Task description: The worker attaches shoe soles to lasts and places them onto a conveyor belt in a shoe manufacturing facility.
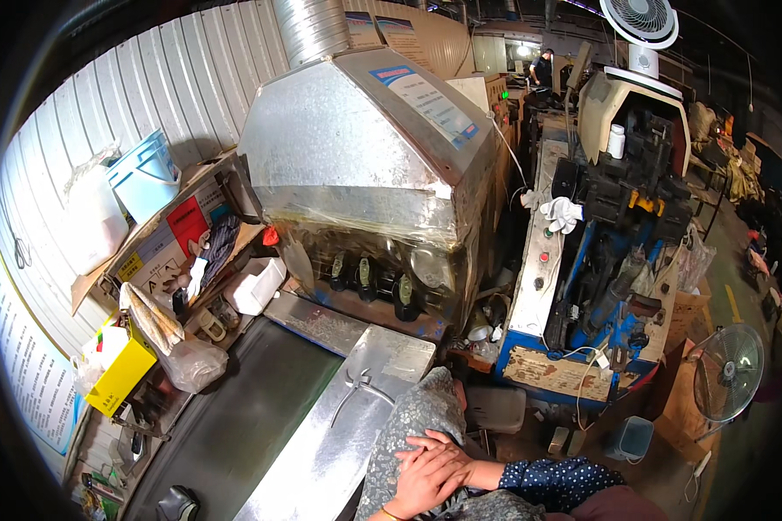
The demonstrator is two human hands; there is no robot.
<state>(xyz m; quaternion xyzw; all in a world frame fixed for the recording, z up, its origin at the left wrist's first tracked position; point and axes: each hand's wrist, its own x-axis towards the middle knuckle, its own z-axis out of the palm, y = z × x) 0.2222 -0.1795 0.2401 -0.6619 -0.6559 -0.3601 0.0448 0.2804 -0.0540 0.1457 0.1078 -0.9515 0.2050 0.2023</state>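
My left hand [426, 480] and my right hand [478, 473] rest together on my patterned grey-green garment [400, 425], the left lying across the right. Their fingers look loosely extended and overlap, and no object shows in either hand. A yellow band circles my left wrist; a dark dotted sleeve [556, 480] covers my right forearm. Just ahead and to the left, a curved metal tool [356, 391] lies on a shiny metal plate [308, 451]. Part of the right hand is hidden under the left.
A dark conveyor belt [243, 408] runs on the left, with a black shoe [178, 504] at its near end. Several dark shoe shapes stand inside the metal-hooded machine [347, 156]. To the right are a blue-framed machine [539, 369], a bin [632, 438] and a fan [728, 373].
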